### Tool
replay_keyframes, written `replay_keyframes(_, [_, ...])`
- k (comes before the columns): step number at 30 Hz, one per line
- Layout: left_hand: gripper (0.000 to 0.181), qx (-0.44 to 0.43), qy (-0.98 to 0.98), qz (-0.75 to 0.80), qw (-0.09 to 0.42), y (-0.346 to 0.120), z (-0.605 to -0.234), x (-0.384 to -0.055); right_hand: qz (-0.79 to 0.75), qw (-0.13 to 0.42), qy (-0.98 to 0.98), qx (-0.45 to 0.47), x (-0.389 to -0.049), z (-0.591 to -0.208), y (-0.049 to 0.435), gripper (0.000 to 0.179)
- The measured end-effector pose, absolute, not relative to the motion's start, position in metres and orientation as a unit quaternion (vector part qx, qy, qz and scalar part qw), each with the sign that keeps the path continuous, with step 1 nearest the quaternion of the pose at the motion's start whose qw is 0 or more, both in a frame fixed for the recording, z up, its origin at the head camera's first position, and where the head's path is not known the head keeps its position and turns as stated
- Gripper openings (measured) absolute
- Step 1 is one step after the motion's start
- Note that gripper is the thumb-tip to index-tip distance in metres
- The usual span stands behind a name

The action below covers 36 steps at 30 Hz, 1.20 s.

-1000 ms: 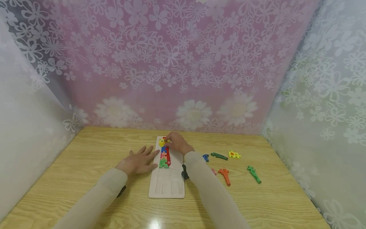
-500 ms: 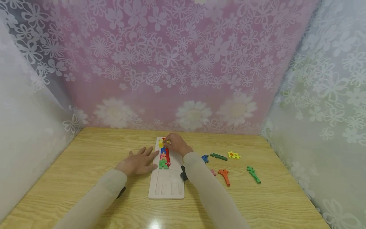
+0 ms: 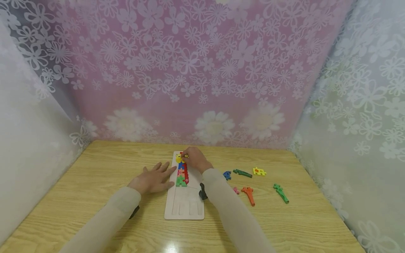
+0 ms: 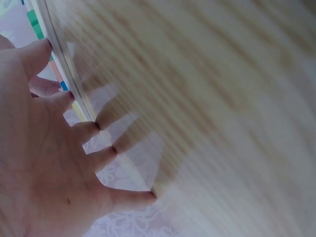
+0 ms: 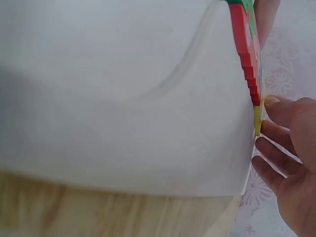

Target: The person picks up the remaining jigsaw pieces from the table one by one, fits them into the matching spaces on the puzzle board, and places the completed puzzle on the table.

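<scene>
A white puzzle board (image 3: 185, 203) lies on the wooden table with its recesses showing at the near end. Set into its far half are a green piece (image 3: 181, 182), a pink piece (image 3: 180, 173), a blue piece (image 3: 181, 165) and a long red piece (image 3: 186, 175). At the far end, my right hand (image 3: 197, 160) pinches the yellow giraffe-head puzzle piece (image 3: 178, 158), partly covered by the fingers. The right wrist view shows the thumb and fingers around the yellow piece's edge (image 5: 257, 121). My left hand (image 3: 154, 179) rests with spread fingers against the board's left edge.
Right of the board lie loose puzzle pieces: blue (image 3: 227, 175), dark green (image 3: 242, 173), yellow (image 3: 259, 171), pink (image 3: 236, 190), orange (image 3: 249, 195) and green (image 3: 281, 193). A flowered curtain (image 3: 196, 88) stands behind the table (image 3: 126, 232).
The right hand shifts very slightly at the yellow giraffe-head puzzle piece, and its forearm moves a little left, uncovering more of the blue and pink loose pieces. The left hand stays put.
</scene>
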<state>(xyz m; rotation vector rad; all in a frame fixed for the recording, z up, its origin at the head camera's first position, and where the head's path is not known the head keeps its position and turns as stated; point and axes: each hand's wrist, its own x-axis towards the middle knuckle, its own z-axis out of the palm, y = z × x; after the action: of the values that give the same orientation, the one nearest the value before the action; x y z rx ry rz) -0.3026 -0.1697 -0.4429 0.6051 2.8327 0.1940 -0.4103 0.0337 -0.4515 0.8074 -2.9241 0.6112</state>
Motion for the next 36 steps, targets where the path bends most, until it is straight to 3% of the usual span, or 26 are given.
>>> replay_keyframes(8, [0.071, 0.206, 0.968, 0.068, 0.122, -0.17, -0.44, -0.301, 0.208, 0.016, -0.944, 0.256, -0.416, -0.454, 0.038, 0.024])
replay_keyframes(16, [0.072, 0.206, 0.968, 0.068, 0.124, -0.168, -0.44, -0.3, 0.198, 0.005, -0.946, 0.257, -0.42, -0.456, 0.04, 0.016])
replay_keyframes(36, [0.072, 0.2, 0.969, 0.071, 0.129, -0.169, -0.442, -0.303, 0.16, 0.033, -0.943, 0.29, -0.415, -0.453, 0.045, 0.012])
